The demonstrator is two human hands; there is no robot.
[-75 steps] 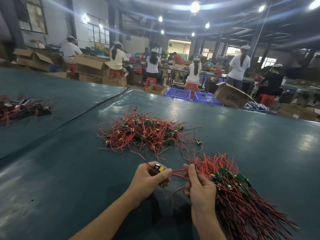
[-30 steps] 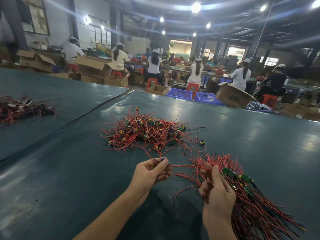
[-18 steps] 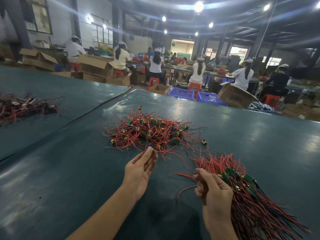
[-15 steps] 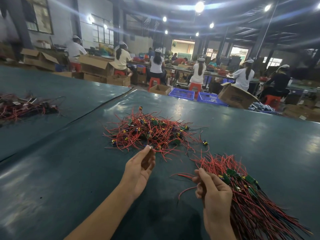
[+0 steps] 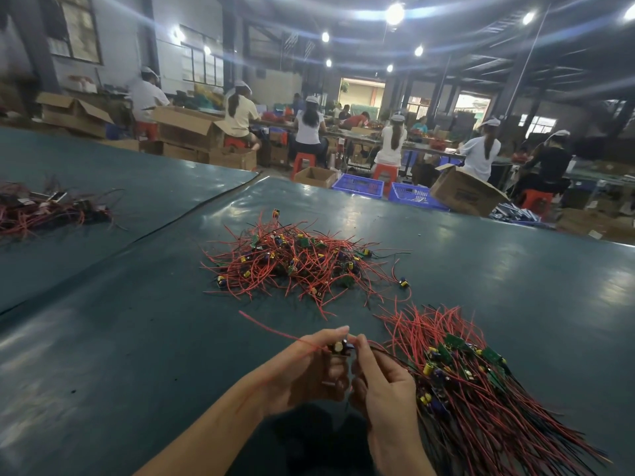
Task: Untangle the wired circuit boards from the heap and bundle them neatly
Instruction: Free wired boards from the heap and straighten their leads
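Half a second back the left hand (image 5: 305, 369) was spread flat and reaching up toward the heap (image 5: 295, 266). Now it's pulled back to the lower middle of the frame and has met the right hand (image 5: 385, 386), with one circuit board (image 5: 339, 348) between them.

Left thumb and forefinger pinch the board on its left side, and the other fingers are curled under it. The right fingertips pinch the opposite side, about where the wires leave it, though I can't tell exactly which bit they've got. A red lead (image 5: 271, 326) trails off the board up and to the left across the table (image 5: 137, 338), lying loose and apart from the heap.

My guess on the two-handed hold: one hand steadies the board so the other can run the wires straight before it goes on the pile. The board is held up off the mat, probably so nothing snags.

The sorted bundle (image 5: 481, 400) sits at lower right, just beside the right hand. Its boards are roughly lined up and its wires fan toward the bottom right corner, which makes for a short hop to drop this one on.

The heap is still a decent tangle in mid-frame, so there's plenty left. Another pile of wires (image 5: 44, 211) sits at far left, with workers (image 5: 309, 128) at benches along the top.
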